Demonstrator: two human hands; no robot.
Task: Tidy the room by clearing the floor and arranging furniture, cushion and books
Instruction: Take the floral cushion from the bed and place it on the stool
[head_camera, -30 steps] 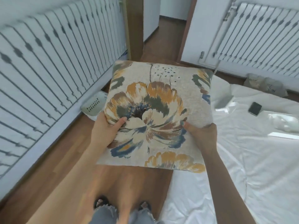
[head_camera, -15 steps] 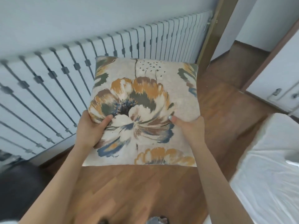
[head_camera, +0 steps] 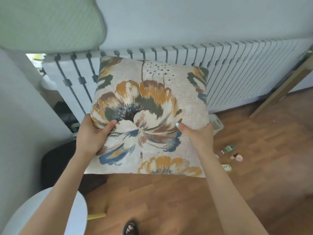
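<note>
The cushion (head_camera: 150, 116) was a square beige one with a big orange, cream and blue flower print, held up off the wooden floor (head_camera: 169, 200), printed face up, tilted toward the camera.

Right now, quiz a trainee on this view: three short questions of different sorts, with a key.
1. True or false: the floral cushion lies on the wooden floor.
2. Which hands grip the cushion? A. the left hand only; B. the right hand only; C. both.
3. Fill in: the white fixture along the wall behind the cushion is a ____.

Key: 1. False; it is held up in the air, above the floor. 2. C; one hand holds each side edge, thumbs on the printed face. 3. Radiator.
</note>
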